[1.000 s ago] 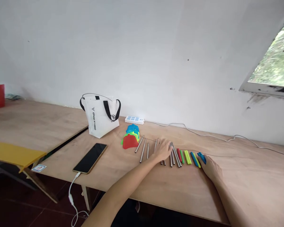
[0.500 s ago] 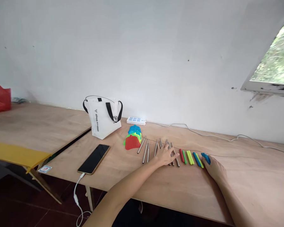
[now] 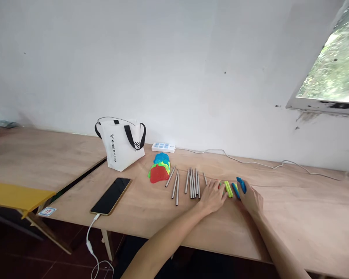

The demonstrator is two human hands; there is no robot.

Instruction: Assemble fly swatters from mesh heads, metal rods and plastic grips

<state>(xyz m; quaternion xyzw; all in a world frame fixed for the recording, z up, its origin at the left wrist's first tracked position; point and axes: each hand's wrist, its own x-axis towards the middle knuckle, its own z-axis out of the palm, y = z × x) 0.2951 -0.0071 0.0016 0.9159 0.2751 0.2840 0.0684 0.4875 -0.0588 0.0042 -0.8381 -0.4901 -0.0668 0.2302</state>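
Between the two hands I've got the short coloured plastic sticks (image 3: 229, 188) (red, green, yellow, blue) bunched close, so I'd call them half gathered. The left hand (image 3: 213, 195) lies flat and open against them. The right hand (image 3: 251, 198) touches the blue ones, grip unclear. Left of it all, the thin grey metal rods (image 3: 192, 183) look lined up.

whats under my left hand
The left hand rests flat on the table, with a red stick peeking out at its fingertips. The rest of that stick and anything else beneath the palm is hidden.
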